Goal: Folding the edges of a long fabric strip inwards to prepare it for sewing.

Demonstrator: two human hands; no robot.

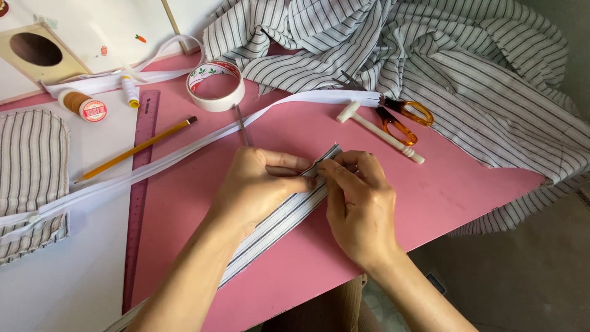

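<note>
We see only part of the striped fabric strip (pixel 279 221): our left hand (pixel 258 187) covers its middle, and its lower end runs under our left forearm toward the near edge of the desk (pixel 442 197), where it is cut off from view. The strip's upper tip peeks out between the two hands, near the middle of the desk. Whether a pin or needle sits at that tip we cannot make out; it is too small. The large striped cloth (pixel 430 55) heaped over the far right corner hides that part of the desk and spills over its right edge. The blades of the orange-handled scissors (pixel 402 117) are partly tucked against that cloth.

Our left hand lies palm down on the strip, its fingers (pixel 289 181) narrowed and pinching the strip's edge. Our right hand (pixel 359 209) comes in from the near right, wrist bent, its fingers (pixel 338 172) closed narrowly on the same fold, thumb tip touching the left hand's fingertips. Both forearms reach in from the near edge.

A long white zipper tape (pixel 184 150) crosses the desk behind the hands, with a white seam ripper (pixel 378 131) just beside the scissors. Toward the far left lie a roll of tape (pixel 215 86), a yellow pencil (pixel 135 149), a purple ruler (pixel 138 197) and a brown thread spool (pixel 83 106).
</note>
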